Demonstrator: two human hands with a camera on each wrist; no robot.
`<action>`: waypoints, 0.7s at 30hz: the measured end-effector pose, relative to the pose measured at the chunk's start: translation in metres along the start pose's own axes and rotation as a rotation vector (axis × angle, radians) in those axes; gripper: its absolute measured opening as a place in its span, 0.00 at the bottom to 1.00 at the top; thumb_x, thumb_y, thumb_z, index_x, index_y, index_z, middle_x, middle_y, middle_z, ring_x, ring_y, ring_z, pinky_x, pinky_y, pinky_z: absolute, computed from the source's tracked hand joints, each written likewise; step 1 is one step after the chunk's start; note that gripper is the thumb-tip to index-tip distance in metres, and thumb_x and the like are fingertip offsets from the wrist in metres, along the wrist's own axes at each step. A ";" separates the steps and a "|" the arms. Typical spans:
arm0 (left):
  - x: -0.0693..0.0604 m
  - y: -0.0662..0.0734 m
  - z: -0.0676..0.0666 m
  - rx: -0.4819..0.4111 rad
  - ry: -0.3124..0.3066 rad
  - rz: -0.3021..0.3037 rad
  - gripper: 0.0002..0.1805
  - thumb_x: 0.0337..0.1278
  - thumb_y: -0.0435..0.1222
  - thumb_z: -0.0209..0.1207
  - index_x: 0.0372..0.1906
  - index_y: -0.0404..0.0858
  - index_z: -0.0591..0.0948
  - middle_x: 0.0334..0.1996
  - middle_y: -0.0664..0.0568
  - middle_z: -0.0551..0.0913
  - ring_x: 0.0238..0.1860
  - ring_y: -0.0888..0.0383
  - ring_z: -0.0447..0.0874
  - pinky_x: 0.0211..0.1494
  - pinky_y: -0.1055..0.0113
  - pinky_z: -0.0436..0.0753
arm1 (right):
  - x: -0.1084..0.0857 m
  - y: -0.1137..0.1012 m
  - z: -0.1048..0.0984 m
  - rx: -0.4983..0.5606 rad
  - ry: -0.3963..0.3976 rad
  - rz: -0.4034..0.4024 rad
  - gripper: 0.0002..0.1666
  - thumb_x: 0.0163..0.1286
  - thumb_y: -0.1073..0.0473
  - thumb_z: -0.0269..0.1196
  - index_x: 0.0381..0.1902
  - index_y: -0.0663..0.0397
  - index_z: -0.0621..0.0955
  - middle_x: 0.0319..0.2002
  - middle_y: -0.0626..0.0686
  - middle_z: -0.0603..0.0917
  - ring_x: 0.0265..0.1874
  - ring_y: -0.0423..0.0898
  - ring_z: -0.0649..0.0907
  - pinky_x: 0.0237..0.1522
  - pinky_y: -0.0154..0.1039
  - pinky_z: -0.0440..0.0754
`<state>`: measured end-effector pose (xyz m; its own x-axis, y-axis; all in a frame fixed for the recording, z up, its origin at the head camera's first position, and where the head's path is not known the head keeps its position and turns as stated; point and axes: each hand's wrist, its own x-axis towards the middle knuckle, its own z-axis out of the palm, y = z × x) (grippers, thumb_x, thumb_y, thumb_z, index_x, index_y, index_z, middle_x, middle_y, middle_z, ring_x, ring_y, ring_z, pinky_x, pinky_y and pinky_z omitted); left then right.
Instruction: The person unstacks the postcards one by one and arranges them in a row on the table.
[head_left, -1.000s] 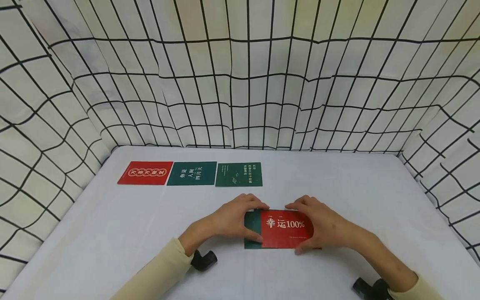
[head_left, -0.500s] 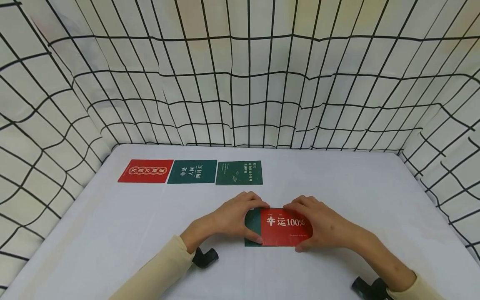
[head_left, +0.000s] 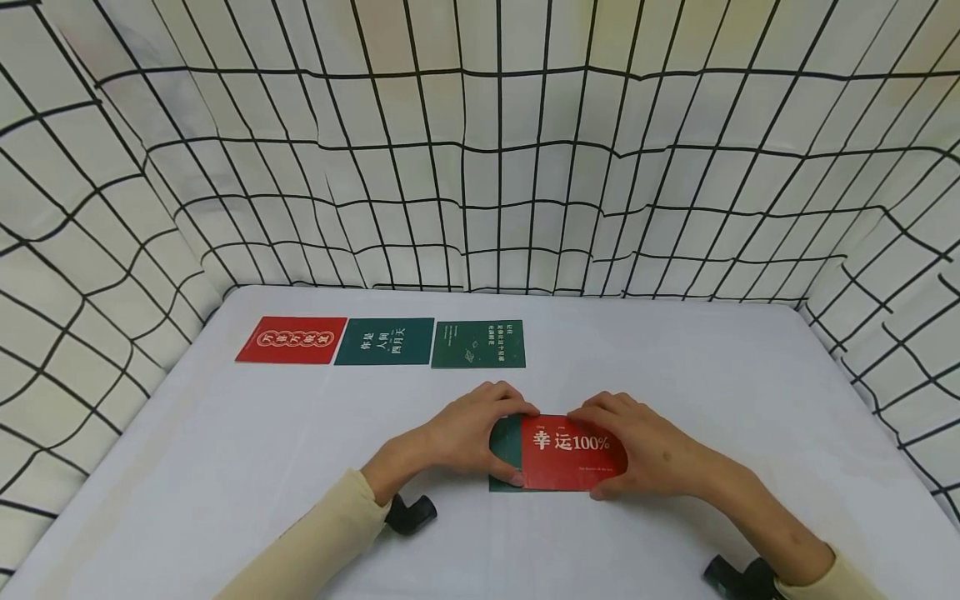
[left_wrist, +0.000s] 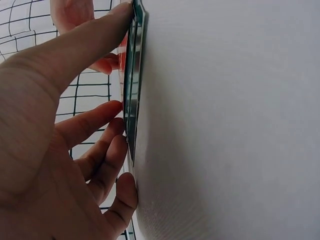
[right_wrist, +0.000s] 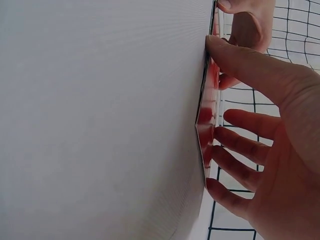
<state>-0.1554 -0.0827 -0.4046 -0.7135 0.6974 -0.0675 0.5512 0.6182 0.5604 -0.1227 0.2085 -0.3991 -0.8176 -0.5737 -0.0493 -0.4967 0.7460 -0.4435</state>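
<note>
In the head view, a red card with white lettering [head_left: 564, 467] lies over a green card [head_left: 505, 442], whose left part shows beside it. My left hand [head_left: 468, 433] holds the left side of this pair, thumb on the near edge and fingers at the far edge. On the right side my right hand [head_left: 660, 446] spans the red card the same way. From the left wrist, several thin card edges [left_wrist: 134, 85] stand close together beside my fingers. The right wrist view has the red card [right_wrist: 207, 110] between thumb and fingers, slightly bent.
Farther back on the white table [head_left: 247, 467], toward the left, a red card [head_left: 291, 340], a dark green card [head_left: 384, 342] and another green card [head_left: 478, 345] lie in a row. White walls with black netting [head_left: 498, 200] rise around the back and sides.
A green edge that showed by my right thumb a second ago is out of sight. Both hands keep their hold and have barely moved; the row of cards is unchanged.
</note>
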 end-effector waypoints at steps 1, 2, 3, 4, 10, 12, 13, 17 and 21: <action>0.000 0.000 0.000 0.002 0.000 -0.001 0.42 0.44 0.52 0.80 0.68 0.50 0.79 0.62 0.54 0.77 0.65 0.56 0.71 0.61 0.60 0.86 | 0.000 0.000 0.000 -0.001 -0.001 0.002 0.55 0.42 0.42 0.85 0.70 0.40 0.76 0.63 0.48 0.78 0.64 0.49 0.76 0.48 0.46 0.91; 0.000 0.000 0.000 0.005 0.000 -0.003 0.42 0.44 0.52 0.79 0.68 0.50 0.79 0.62 0.54 0.77 0.65 0.56 0.71 0.62 0.59 0.86 | 0.001 0.000 0.000 -0.001 -0.004 0.006 0.55 0.42 0.42 0.85 0.70 0.40 0.76 0.63 0.47 0.78 0.64 0.49 0.76 0.48 0.46 0.91; 0.000 0.000 0.001 0.008 0.000 -0.005 0.42 0.44 0.53 0.79 0.68 0.50 0.79 0.62 0.54 0.77 0.65 0.56 0.71 0.62 0.59 0.86 | 0.001 0.000 0.001 0.000 -0.006 0.008 0.56 0.41 0.43 0.86 0.70 0.40 0.76 0.63 0.47 0.78 0.64 0.48 0.76 0.49 0.46 0.91; 0.000 0.000 0.001 0.011 -0.001 -0.007 0.42 0.44 0.53 0.79 0.68 0.50 0.79 0.62 0.54 0.77 0.65 0.57 0.71 0.62 0.59 0.86 | 0.001 -0.001 0.001 0.001 -0.008 0.011 0.56 0.41 0.43 0.86 0.70 0.40 0.76 0.63 0.47 0.78 0.64 0.48 0.76 0.49 0.45 0.91; 0.001 0.000 0.002 0.033 -0.009 -0.012 0.44 0.43 0.55 0.79 0.69 0.51 0.78 0.62 0.55 0.76 0.64 0.58 0.71 0.62 0.60 0.84 | 0.001 0.000 0.000 0.012 -0.012 0.012 0.56 0.42 0.42 0.85 0.70 0.40 0.75 0.63 0.47 0.78 0.65 0.48 0.75 0.48 0.46 0.91; 0.002 0.001 0.003 0.036 -0.013 -0.013 0.44 0.43 0.56 0.79 0.70 0.51 0.78 0.62 0.55 0.76 0.64 0.58 0.71 0.62 0.60 0.84 | 0.001 0.000 0.001 0.014 -0.012 0.012 0.56 0.42 0.42 0.85 0.70 0.40 0.75 0.63 0.47 0.78 0.64 0.48 0.75 0.49 0.46 0.90; 0.002 0.001 0.003 0.037 -0.017 -0.015 0.45 0.43 0.56 0.79 0.70 0.51 0.77 0.62 0.55 0.76 0.64 0.58 0.71 0.62 0.60 0.84 | 0.001 0.000 0.001 0.016 -0.012 0.014 0.56 0.42 0.41 0.85 0.70 0.40 0.75 0.63 0.47 0.78 0.64 0.48 0.76 0.49 0.46 0.90; 0.002 0.004 0.001 0.041 -0.035 -0.031 0.47 0.42 0.58 0.78 0.71 0.52 0.76 0.63 0.56 0.75 0.64 0.58 0.70 0.63 0.59 0.82 | 0.002 -0.001 0.001 0.044 -0.020 0.021 0.56 0.43 0.41 0.85 0.71 0.40 0.75 0.63 0.48 0.79 0.64 0.49 0.76 0.49 0.47 0.91; 0.002 0.007 0.000 0.054 -0.059 -0.045 0.49 0.42 0.60 0.78 0.73 0.52 0.74 0.64 0.56 0.75 0.65 0.59 0.69 0.66 0.58 0.81 | 0.004 -0.004 0.000 0.056 -0.027 0.020 0.57 0.43 0.41 0.85 0.72 0.40 0.74 0.64 0.48 0.78 0.65 0.49 0.76 0.50 0.49 0.91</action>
<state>-0.1533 -0.0768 -0.4010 -0.7121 0.6879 -0.1405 0.5432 0.6666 0.5105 -0.1236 0.2030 -0.3973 -0.8187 -0.5682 -0.0828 -0.4624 0.7379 -0.4916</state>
